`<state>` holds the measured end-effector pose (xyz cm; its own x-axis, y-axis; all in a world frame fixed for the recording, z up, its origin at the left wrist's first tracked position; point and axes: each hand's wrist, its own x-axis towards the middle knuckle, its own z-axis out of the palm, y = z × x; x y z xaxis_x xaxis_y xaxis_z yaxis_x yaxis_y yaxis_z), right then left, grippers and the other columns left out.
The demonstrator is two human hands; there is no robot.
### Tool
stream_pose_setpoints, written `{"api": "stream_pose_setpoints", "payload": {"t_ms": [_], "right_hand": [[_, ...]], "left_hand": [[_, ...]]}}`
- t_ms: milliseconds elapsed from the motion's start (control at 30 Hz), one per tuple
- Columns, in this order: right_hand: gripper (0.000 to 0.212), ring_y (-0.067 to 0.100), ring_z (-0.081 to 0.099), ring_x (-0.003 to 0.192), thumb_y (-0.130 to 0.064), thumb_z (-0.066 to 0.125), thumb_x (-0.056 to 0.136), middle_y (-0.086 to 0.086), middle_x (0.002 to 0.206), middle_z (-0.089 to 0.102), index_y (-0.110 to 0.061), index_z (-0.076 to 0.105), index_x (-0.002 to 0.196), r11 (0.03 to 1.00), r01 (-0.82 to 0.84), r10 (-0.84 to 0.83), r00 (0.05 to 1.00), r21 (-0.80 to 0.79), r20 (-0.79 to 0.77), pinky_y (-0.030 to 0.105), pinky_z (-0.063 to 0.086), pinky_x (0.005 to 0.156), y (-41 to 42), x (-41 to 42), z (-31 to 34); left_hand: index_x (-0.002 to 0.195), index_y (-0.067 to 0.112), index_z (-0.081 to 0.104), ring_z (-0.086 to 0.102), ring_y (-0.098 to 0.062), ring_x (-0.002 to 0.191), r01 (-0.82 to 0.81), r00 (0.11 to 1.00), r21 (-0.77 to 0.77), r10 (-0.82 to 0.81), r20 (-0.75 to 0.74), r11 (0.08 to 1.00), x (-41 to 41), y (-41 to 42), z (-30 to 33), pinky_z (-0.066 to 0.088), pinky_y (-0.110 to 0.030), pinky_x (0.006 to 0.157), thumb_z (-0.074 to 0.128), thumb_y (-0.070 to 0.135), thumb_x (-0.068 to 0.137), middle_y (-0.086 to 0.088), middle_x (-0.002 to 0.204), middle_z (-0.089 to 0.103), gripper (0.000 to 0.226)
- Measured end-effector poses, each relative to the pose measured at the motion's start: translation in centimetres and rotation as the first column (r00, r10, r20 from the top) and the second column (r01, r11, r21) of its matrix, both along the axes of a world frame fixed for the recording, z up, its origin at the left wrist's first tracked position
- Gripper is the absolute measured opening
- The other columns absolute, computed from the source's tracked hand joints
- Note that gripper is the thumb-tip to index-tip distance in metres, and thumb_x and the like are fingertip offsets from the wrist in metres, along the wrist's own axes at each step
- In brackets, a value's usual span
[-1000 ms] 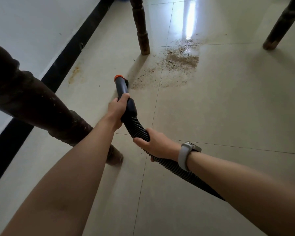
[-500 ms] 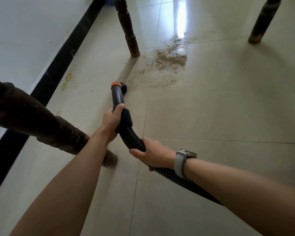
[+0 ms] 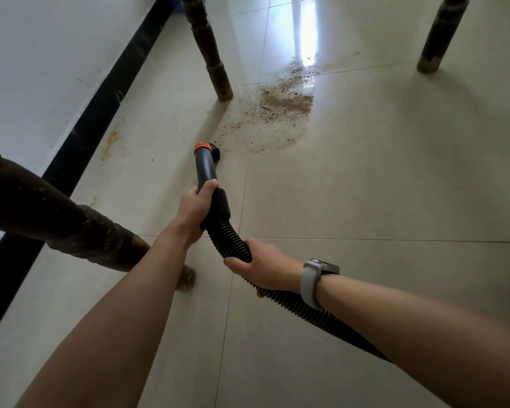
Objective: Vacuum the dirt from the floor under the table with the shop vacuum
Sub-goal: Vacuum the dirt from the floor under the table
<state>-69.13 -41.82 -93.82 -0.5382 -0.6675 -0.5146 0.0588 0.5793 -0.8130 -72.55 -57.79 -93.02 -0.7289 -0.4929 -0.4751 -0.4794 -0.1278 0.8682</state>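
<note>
A patch of brown dirt (image 3: pixel 283 104) lies on the pale floor tiles between two far table legs. The vacuum's dark wand (image 3: pixel 205 167) has an orange collar and a black nozzle tip (image 3: pixel 214 150) that sits at the near left edge of the dirt. My left hand (image 3: pixel 196 206) grips the wand just above its black cuff. My right hand (image 3: pixel 262 267), with a grey watch on the wrist, holds the ribbed black hose (image 3: pixel 230 240) lower down. The hose runs back under my right forearm. The vacuum body is out of view.
A dark wooden table leg (image 3: pixel 209 48) stands just left of the dirt, another (image 3: pixel 439 33) at the far right. A third leg (image 3: pixel 56 222) slants across the near left, beside my left arm. A white wall (image 3: pixel 42 54) with black skirting (image 3: pixel 100 104) runs along the left.
The nozzle has come a little nearer to me and now rests at the dirt's near edge. My head has tilted, so the legs and dirt sit differently in view. Both grips are unchanged.
</note>
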Motion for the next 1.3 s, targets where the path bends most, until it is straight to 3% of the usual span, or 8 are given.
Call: {"api": "stream_pose_setpoints", "payload": {"t_ms": [500,833,1300], "right_hand": [[0.029,0.015,0.055,0.05,-0.04,0.048,0.095,0.001,0.076,0.052,-0.013,0.044,0.105,1.0,0.012,-0.012,1.0,0.001,0.011,0.025,0.048,0.047,2.2,-0.3,0.2],[0.032,0.018,0.055,0.049,-0.041,0.049,0.094,0.001,0.074,0.053,-0.011,0.045,0.104,0.999,0.049,-0.049,0.998,-0.001,0.03,0.028,0.048,0.047,3.7,-0.2,-0.2],[0.036,0.017,0.055,0.049,-0.041,0.047,0.095,0.001,0.075,0.052,-0.009,0.044,0.11,0.998,0.06,-0.06,0.997,0.006,0.037,0.027,0.047,0.046,5.2,0.0,0.1]], "left_hand": [[0.115,0.003,0.048,0.057,-0.033,0.084,0.049,0.999,-0.026,-0.049,0.0,0.998,-0.8,1.9,-0.4,0.053,-0.041,0.069,0.053,0.027,0.093,-0.014,0.09,0.054,0.032],[0.111,0.004,0.048,0.057,-0.032,0.079,0.089,0.996,-0.035,-0.089,0.007,0.995,-1.3,3.7,-0.5,0.051,-0.038,0.061,0.054,0.027,0.092,-0.015,0.088,0.053,0.03],[0.109,0.003,0.049,0.057,-0.033,0.078,0.142,0.99,-0.038,-0.141,0.009,0.989,-1.5,5.7,0.0,0.052,-0.04,0.061,0.054,0.025,0.093,-0.015,0.086,0.053,0.028]]}}
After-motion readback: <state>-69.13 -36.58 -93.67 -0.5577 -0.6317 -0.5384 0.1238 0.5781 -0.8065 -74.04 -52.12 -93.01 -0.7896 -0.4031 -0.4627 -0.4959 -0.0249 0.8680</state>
